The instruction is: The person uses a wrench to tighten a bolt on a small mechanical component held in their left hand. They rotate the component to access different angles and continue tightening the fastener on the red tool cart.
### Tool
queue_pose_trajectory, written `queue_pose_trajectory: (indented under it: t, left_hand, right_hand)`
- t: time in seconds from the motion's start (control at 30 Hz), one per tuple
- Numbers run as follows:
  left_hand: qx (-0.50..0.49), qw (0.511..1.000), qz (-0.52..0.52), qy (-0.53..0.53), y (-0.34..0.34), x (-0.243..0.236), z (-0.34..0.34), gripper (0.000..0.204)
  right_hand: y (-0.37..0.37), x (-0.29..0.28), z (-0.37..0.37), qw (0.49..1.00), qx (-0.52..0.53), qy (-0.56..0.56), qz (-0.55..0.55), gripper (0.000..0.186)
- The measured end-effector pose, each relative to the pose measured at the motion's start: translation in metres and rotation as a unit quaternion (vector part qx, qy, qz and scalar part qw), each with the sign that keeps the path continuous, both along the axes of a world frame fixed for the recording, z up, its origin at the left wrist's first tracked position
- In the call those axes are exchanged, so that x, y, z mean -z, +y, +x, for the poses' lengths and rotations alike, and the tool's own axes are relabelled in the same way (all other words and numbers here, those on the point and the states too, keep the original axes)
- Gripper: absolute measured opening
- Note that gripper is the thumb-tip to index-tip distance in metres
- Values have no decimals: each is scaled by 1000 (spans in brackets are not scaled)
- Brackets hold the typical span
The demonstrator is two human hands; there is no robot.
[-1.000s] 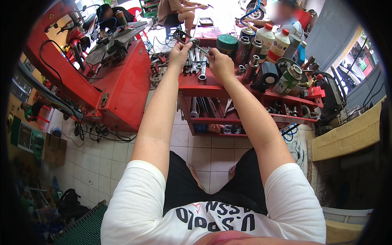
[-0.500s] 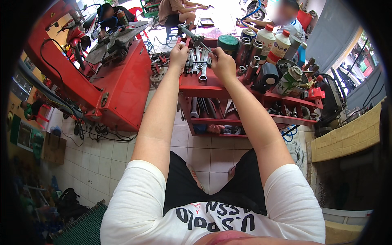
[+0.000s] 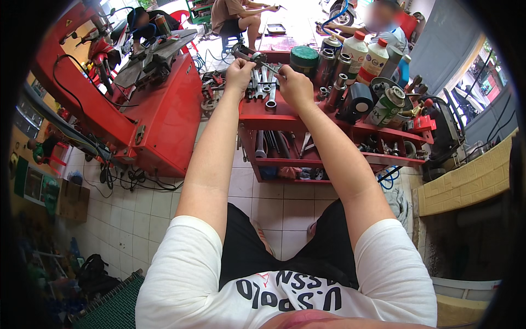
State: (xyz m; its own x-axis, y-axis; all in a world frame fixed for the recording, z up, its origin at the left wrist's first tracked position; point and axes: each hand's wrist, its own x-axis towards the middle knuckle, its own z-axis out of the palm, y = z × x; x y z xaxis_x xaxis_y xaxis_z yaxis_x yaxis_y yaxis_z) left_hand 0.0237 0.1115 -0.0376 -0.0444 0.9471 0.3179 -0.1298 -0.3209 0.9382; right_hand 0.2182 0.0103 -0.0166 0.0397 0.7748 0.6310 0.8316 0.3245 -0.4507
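Both my arms reach forward over the top of a red tool cart [image 3: 296, 112]. My right hand [image 3: 296, 88] is closed around the end of a thin metal rod-like tool [image 3: 270, 68]. The rod slants away to the left, up to a round metal head [image 3: 258, 57]. My left hand [image 3: 239, 75] is beside that head, its fingers pinched together; what they hold, if anything, is hidden. Between my hands, several wrenches [image 3: 257, 85] lie side by side on the cart. One ring-ended wrench [image 3: 271, 104] sticks out nearest to me.
Right of my right hand stand metal sockets [image 3: 335, 93], a green-lidded tub [image 3: 304, 57], red-capped bottles [image 3: 356, 52] and a spray can [image 3: 388, 104]. A red machine [image 3: 170, 115] stands left. Two people sit beyond the cart.
The tool between my hands has turned and dropped: its grey-green bar pointed up and away before, and now a round head shows there. My right hand has shifted slightly left.
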Motion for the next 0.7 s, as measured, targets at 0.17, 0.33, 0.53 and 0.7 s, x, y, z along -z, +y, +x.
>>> queue_pose_trajectory:
  t: [0.17,0.33,0.53,0.7]
  left_hand:
    - [-43,997,47,50,0,4,5,15]
    - [32,998,-12,-55,-8,-6,1,16]
    - [9,999,-35,-40,-20,-17,7,27]
    - [-1,1000,-19,-16,-17,-14,4,26]
  right_hand:
    - [2,2,3,997,-6,78,22,21]
    - [4,3,5,997,-8,70,14,21]
    - [2,2,2,1000,-18,-13,-5,22]
    - [-1,-1,-1,1000,-18,-14,3,23]
